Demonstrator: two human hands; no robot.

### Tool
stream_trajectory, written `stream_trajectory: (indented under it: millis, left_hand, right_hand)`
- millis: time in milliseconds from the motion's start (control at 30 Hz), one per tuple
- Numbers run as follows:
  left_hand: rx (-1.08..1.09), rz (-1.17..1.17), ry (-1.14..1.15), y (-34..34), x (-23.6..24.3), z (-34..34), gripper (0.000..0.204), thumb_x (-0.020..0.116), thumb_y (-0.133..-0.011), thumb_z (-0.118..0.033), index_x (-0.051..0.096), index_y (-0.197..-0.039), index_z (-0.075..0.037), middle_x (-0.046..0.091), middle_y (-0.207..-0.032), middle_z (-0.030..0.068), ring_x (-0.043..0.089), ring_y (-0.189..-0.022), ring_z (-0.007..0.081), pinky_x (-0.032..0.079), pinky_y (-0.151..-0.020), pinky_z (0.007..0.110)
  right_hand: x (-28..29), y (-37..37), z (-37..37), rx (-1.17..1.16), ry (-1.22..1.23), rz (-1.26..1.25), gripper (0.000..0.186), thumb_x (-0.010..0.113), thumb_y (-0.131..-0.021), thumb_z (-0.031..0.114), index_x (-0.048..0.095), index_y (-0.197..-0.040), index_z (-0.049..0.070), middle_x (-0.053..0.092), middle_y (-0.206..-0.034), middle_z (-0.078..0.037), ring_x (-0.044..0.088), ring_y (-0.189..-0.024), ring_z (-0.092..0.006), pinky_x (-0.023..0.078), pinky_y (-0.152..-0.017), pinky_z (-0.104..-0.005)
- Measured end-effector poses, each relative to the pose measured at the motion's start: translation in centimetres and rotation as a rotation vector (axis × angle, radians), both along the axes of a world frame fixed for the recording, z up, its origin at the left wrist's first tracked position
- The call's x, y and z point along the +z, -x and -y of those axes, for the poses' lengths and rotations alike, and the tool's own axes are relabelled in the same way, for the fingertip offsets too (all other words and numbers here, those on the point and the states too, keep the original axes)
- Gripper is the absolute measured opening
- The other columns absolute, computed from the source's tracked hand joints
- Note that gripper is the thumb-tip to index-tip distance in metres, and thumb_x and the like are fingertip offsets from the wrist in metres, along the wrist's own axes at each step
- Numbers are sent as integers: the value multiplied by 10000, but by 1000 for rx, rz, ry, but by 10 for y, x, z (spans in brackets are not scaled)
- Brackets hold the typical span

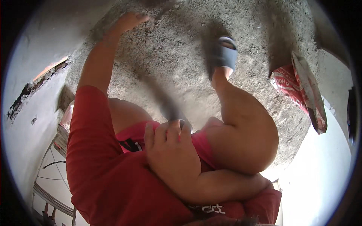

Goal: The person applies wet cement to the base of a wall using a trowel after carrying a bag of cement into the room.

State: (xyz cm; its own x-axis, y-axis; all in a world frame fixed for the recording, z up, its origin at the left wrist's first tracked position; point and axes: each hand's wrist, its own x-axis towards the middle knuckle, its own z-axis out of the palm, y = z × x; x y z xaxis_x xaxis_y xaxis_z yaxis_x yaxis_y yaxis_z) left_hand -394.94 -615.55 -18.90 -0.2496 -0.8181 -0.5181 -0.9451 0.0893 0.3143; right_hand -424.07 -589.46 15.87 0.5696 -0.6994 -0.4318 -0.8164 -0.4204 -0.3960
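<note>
My left hand (131,22) reaches out to the far left, low over the rough grey floor (169,56). Its fingers are partly hidden and blurred, so whether it grips anything cannot be made out. A dark blurred patch lies just beyond its fingertips; whether that is an object or a shadow is unclear. Resting on my lap, my right hand (171,150) lies flat with its fingers apart and holds nothing. Below it are my pink shorts (203,148) and red shirt (124,188).
A crumpled red and white sack (298,86) stands at the right by a white wall (320,165). One foot in a grey slide sandal (227,54) is stretched forward. On the left, a pale wall (41,98) has a broken ledge, with part of a spoked wheel (52,197) below.
</note>
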Motion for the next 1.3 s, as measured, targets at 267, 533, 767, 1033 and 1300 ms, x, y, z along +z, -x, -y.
stream_trajectory:
  millis: [267,533,767,1033,1300]
  left_hand:
    - [-348,-55,-510,132,14,-117,710,507,-893,-679,688,-1071,-16,686,-1033,177,649,-971,351,493,-866,500]
    - [223,2,-101,42,1,3,636,399,-972,-612,635,-1260,-96,682,-1142,160,659,-1023,305,484,-932,468]
    - [-153,-91,-438,260,7,-73,657,379,-945,-667,659,-1226,-143,661,-1175,178,608,-1112,366,453,-984,477]
    - [283,-33,-194,134,-17,47,642,402,-953,-632,651,-1260,-125,645,-1248,171,598,-1155,349,431,-995,472]
    - [25,-496,14,403,6,-53,392,510,-958,-408,705,-1009,-71,693,-991,197,646,-964,402,501,-887,466]
  right_hand:
    - [6,9,20,27,28,-30,362,534,-868,175,644,-1191,57,636,-927,-140,603,-881,-291,457,-896,-467]
    - [-13,33,20,-128,-7,-146,340,528,-878,172,630,-1168,27,631,-889,-119,602,-828,-275,467,-893,-473]
    - [-13,47,18,-152,45,-125,298,541,-887,167,636,-1134,30,625,-870,-139,603,-813,-280,465,-905,-512]
    - [1,79,45,-191,-2,-121,306,548,-887,182,640,-1123,11,630,-898,-151,612,-825,-289,462,-903,-517]
    - [-12,86,37,-257,-56,-147,260,519,-883,197,661,-998,12,631,-882,-142,621,-838,-283,462,-913,-521]
